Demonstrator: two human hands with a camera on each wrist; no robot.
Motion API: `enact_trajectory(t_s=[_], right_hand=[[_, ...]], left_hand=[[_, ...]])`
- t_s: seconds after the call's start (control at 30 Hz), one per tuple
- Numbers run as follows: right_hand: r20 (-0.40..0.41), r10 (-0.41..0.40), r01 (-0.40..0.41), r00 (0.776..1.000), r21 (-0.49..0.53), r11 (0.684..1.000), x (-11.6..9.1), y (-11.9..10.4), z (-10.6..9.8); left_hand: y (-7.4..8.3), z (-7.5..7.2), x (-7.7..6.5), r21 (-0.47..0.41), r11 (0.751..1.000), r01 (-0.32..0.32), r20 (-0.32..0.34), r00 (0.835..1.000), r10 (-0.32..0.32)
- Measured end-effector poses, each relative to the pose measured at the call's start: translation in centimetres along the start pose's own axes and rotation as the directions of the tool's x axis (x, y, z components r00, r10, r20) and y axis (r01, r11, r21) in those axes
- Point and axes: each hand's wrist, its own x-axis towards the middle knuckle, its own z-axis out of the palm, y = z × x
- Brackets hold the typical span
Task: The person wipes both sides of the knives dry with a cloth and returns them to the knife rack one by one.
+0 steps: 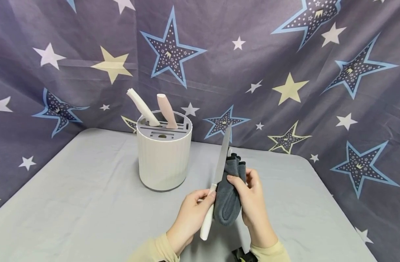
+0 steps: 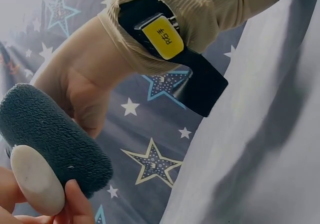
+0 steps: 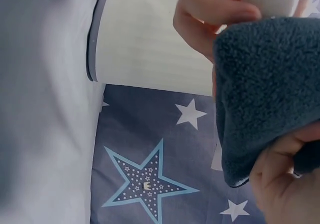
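Observation:
My left hand [image 1: 191,214] grips the white handle of a kitchen knife [image 1: 222,156], thumb on top, with the bare blade pointing up and away. Along the blade's right side lies a folded dark grey plush cloth [image 1: 228,202]. My right hand [image 1: 252,200] holds that cloth, thumb across its front and fingers behind. The handle's rounded white butt [image 2: 36,179] shows up close in the left wrist view, beside the cloth [image 2: 62,139]. In the right wrist view the cloth [image 3: 270,73] covers the blade's lower part.
A round, cream-coloured knife block [image 1: 164,160] stands left of the hands, its grey slotted top bearing a white-handled knife [image 1: 143,108] and a pink-handled knife [image 1: 167,111]. A grey cloth-covered table [image 1: 88,203] lies beneath, with a star-patterned curtain [image 1: 213,72] behind and at both sides.

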Motion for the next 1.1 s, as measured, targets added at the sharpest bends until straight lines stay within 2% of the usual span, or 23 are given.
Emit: enact_trajectory(t_s=[0.33,0.7,0.8,0.93,1.1], right_hand=[[-0.067,-0.003,0.011,0.998,0.120,0.993,0.7,-1.0,-1.4],[-0.084,0.061,-0.058,0.995,0.040,0.998,2.6,-1.3,-5.0],[-0.051,0.089,-0.089,0.995,0.013,0.996,3.1,-1.1,-6.0],[0.048,0.131,-0.131,0.990,-0.015,0.991,3.7,-0.6,-7.2],[0.193,0.194,-0.187,0.962,-0.055,0.981,4.7,0.8,-8.4]], left_hand=[[-0.3,0.1,0.2,-0.111,0.993,0.024,0.020,1.000,-0.022],[-0.1,-0.3,0.5,-0.143,0.989,0.043,0.005,0.999,-0.043],[-0.2,-0.3,0.5,-0.127,0.991,0.042,-0.004,0.999,-0.043],[-0.3,-0.3,0.6,-0.108,0.993,0.042,-0.015,0.999,-0.043],[-0.3,-0.3,0.7,-0.130,0.991,0.040,-0.003,0.999,-0.041]])
